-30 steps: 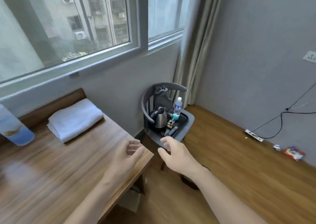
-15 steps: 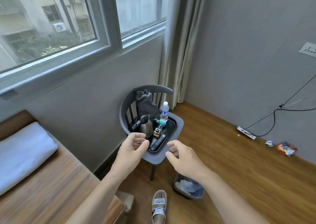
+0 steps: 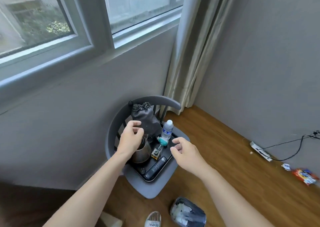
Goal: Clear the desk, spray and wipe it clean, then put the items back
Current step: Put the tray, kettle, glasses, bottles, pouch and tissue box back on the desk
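We're at the put-back step, by the look of it: the desk's items sit on a black tray (image 3: 156, 172) on the grey chair (image 3: 152, 187) in the corner, and the desk itself is out of view. Our left hand (image 3: 130, 140) hovers over the kettle (image 3: 141, 150), fingers loosely curled, holding nothing; whether it touches the kettle we can't tell. Our right hand (image 3: 186, 153) hangs just beside the tray's right edge, fingers half curled, also empty. On the tray: kettle at left, a bottle (image 3: 167, 129) upright at the back, a small teal item (image 3: 162, 141) and a small glass vial (image 3: 155, 153) in the middle, a dark remote (image 3: 155, 166) lying along the front right. A grey pouch (image 3: 145, 119) leans on the chair back behind them. Next move, we judge: grip the tray at both sides and lift it level, since bottle and kettle stand loose and could tip. Left hand needs to drop past the kettle to reach the rim. A bin (image 3: 187, 213) stands on the floor near the chair.
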`<state>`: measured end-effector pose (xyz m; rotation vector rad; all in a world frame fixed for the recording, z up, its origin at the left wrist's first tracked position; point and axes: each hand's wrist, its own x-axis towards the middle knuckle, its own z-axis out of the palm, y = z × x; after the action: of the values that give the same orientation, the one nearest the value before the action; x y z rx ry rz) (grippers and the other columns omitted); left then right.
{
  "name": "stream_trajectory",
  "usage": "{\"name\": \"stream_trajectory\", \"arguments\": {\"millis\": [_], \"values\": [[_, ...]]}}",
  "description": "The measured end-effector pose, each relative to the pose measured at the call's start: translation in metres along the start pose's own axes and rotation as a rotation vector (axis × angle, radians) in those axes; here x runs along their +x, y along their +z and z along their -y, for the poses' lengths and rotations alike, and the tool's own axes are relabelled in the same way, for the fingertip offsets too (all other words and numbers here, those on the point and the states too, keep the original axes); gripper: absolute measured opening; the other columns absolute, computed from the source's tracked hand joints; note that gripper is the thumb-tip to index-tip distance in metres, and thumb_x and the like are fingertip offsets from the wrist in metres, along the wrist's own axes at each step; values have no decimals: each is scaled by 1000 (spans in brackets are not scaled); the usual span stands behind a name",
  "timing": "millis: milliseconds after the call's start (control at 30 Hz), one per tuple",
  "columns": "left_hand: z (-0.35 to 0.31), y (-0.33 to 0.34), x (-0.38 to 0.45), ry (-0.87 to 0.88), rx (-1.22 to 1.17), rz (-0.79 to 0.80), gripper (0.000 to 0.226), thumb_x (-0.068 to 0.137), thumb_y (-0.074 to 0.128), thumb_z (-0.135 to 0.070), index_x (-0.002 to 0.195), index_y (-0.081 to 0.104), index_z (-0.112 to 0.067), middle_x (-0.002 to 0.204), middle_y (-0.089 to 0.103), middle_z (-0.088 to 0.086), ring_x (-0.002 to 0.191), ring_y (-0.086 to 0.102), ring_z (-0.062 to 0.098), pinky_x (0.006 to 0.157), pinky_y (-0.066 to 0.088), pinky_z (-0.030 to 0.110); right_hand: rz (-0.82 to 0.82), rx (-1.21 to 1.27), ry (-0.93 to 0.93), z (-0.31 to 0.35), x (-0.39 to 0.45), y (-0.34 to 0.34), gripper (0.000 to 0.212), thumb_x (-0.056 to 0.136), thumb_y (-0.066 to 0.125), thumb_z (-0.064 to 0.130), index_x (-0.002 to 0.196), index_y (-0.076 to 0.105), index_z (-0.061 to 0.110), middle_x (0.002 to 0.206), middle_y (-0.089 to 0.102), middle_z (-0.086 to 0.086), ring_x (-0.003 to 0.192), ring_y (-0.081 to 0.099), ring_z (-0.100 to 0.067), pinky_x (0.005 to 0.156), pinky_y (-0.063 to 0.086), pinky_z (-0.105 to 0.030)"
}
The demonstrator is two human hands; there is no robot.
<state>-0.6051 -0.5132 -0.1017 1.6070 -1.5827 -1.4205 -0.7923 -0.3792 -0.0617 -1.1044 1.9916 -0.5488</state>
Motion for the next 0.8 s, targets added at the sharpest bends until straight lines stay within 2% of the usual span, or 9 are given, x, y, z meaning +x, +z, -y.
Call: {"name": "stream_trajectory", "arguments": {"millis": [100,200,300,400,467,533,633,733,800], "values": [[-8,11,51,36,133,-23,29,99,56,-19,125,60,-32,93,70,-4,88,70,22,88,57,41,-18,-7,19,-1,57,-2,32,102,53,27,133,55,21,97,69,-1,87,66,-19,72,51,-28],[-14,20,97,50,289,-12,44,100,54,-18,143,53,-27,90,66,-4,96,66,29,87,50,37,-13,-37,46,-8,110,0,38,103,53,25,140,50,22,103,70,-8,85,62,-20,76,51,-33],[-8,25,139,-8,338,60,66,96,57,-18,158,39,-32,88,67,0,93,67,30,88,53,37,-12,-129,58,-24,161,5,43,101,55,21,142,46,21,116,65,-16,101,63,-30,86,52,-42],[7,30,169,-39,425,104,83,91,63,-26,162,24,-41,109,74,9,98,70,33,92,57,42,-38,-208,58,-43,203,14,56,97,61,24,149,39,26,129,54,-13,115,55,-32,91,48,-38],[17,34,182,-37,498,108,91,87,68,-33,162,18,-46,112,75,10,97,71,32,89,59,44,-51,-177,70,-54,223,21,69,95,67,28,154,32,30,137,50,-11,124,52,-32,98,45,-39],[25,38,191,-20,554,100,95,86,72,-39,163,16,-46,112,75,8,97,71,32,86,58,41,-33,-104,73,-64,239,28,78,92,73,30,157,30,30,143,48,-9,132,48,-30,103,41,-38],[34,42,197,34,633,73,98,86,75,-48,163,14,-47,117,75,7,107,70,35,88,56,42,-2,3,81,-77,256,42,77,87,79,31,153,39,30,146,49,-5,135,46,-26,106,38,-35],[36,43,208,77,764,39,97,88,74,-51,164,14,-42,129,71,10,113,68,41,90,56,45,-83,71,84,-88,270,55,66,86,82,26,144,53,27,142,56,-2,131,51,-23,105,38,-30],[37,42,217,109,833,34,81,92,71,-47,158,27,-34,125,71,12,109,68,44,83,55,45,-151,111,110,-93,278,59,60,85,83,22,140,59,22,136,62,-2,128,55,-23,104,39,-28]]}}
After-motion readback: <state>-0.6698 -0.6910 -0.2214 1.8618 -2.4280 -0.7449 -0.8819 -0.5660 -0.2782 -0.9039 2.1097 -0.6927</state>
